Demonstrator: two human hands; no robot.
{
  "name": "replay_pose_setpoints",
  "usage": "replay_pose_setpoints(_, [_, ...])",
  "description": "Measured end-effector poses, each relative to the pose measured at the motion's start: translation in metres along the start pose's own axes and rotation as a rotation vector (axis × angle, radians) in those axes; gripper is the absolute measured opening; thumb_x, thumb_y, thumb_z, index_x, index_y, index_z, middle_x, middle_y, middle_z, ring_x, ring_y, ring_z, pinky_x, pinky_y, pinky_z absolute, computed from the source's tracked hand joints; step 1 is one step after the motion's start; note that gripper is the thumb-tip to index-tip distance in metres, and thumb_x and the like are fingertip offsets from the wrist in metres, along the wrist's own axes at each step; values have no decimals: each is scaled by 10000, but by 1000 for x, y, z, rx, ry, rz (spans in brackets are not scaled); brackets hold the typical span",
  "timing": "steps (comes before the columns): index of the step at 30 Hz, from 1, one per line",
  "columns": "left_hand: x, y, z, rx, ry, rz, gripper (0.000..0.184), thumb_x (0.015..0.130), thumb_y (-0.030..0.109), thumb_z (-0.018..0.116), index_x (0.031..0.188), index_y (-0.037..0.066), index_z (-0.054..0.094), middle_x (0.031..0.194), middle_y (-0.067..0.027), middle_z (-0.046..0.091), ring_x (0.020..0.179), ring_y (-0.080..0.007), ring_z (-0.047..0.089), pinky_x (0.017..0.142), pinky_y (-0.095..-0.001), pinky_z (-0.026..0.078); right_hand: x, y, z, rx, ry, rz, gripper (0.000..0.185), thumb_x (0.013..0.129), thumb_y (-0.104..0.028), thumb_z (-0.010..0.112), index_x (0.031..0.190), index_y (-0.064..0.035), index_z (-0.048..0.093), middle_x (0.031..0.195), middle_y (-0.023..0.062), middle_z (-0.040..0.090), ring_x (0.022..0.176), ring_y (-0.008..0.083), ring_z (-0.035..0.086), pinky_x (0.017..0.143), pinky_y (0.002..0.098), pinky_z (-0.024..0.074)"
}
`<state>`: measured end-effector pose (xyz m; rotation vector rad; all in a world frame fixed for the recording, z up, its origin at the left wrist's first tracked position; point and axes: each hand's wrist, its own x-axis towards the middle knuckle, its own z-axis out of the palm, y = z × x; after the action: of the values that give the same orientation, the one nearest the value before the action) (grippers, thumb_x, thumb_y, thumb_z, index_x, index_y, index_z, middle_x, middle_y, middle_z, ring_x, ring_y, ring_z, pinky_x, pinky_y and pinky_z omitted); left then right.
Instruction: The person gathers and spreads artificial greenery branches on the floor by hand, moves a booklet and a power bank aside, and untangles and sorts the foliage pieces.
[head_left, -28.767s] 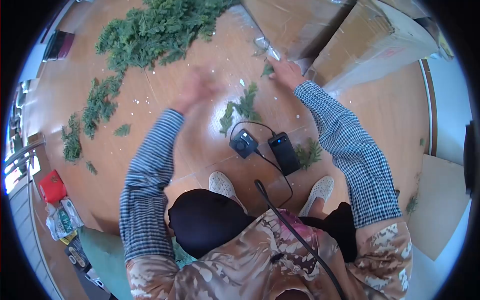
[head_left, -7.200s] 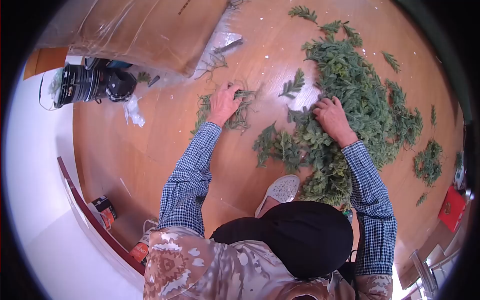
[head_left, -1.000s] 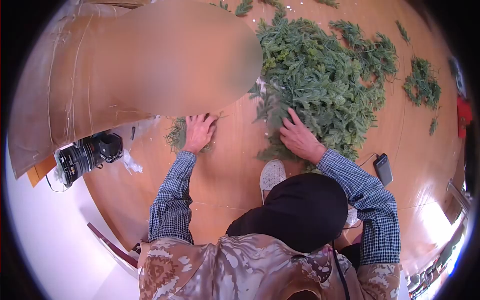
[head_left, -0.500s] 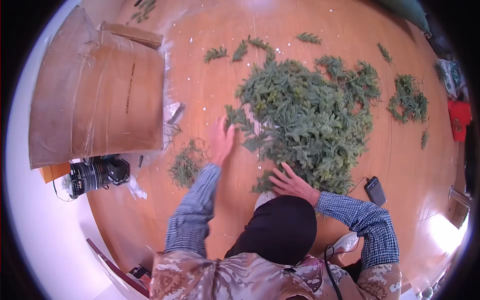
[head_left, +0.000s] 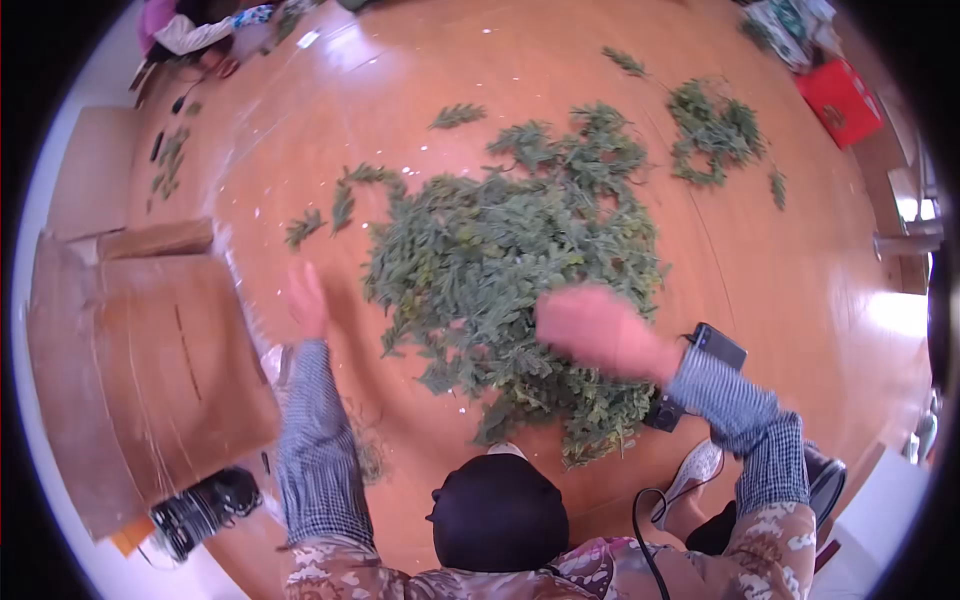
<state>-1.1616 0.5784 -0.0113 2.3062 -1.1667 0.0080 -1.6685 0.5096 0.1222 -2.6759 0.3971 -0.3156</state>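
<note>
A large heap of green artificial sprigs lies on the wooden floor before me. My left hand is left of the heap, above the floor, its fingers stretched out and holding nothing. Over the right part of the heap is my right hand, blurred by motion; its fingers cannot be made out, nor whether it holds anything. Loose sprigs lie at the heap's upper left. A smaller ring-shaped bunch lies at the upper right. Thin stems show beside my left sleeve.
A cardboard box stands at the left, with a black strapped item below it. A power bank and a small black device lie right of the heap. Part of another person shows at the top left. A red packet is at the upper right.
The view has shifted, bringing the other person into sight. My left hand has moved away from the sprigs on the heap's left edge. My right hand has risen from the lower edge over the heap.
</note>
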Motion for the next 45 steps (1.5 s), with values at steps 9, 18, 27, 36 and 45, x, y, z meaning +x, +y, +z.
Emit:
replay_pose_setpoints(9, [84,50,73,-297,-466,-65,532,892,399,565,1255,10,541,1147,-236,596,1129,-341,534,988,-393,392,1,289,1,-8,311,957,754,864,-581,510,1416,-91,358,1456,214,324,1331,380,322,1109,450,216])
replay_pose_setpoints(18, [2,84,41,-79,-264,265,259,833,178,611,1048,38,644,1018,-164,650,975,-327,581,887,-413,434,-2,259,38,-70,242,837,521,887,-390,559,1313,-98,489,1296,161,523,1200,332,483,1007,414,389])
replay_pose_setpoints(27, [-53,310,80,-215,-436,968,442,786,403,693,1155,176,602,1315,-165,487,1208,-355,446,991,-555,321,2,195,-13,-553,371,542,314,851,-241,586,1140,-121,618,1211,83,583,1168,249,503,962,431,404])
replay_pose_setpoints(36, [-99,270,80,-44,-1074,897,398,722,395,730,1053,198,627,1328,-167,462,1280,-358,389,1040,-543,265,-39,220,7,-272,370,476,150,752,-222,664,845,-104,682,974,14,669,1076,224,561,890,397,443])
replay_pose_setpoints(45, [-47,300,36,-123,-1173,569,444,780,503,673,1031,138,714,1264,-159,574,1195,-303,523,1002,-410,404,-146,205,-49,463,527,869,179,862,-194,614,975,-63,661,859,105,676,739,213,654,709,317,513])
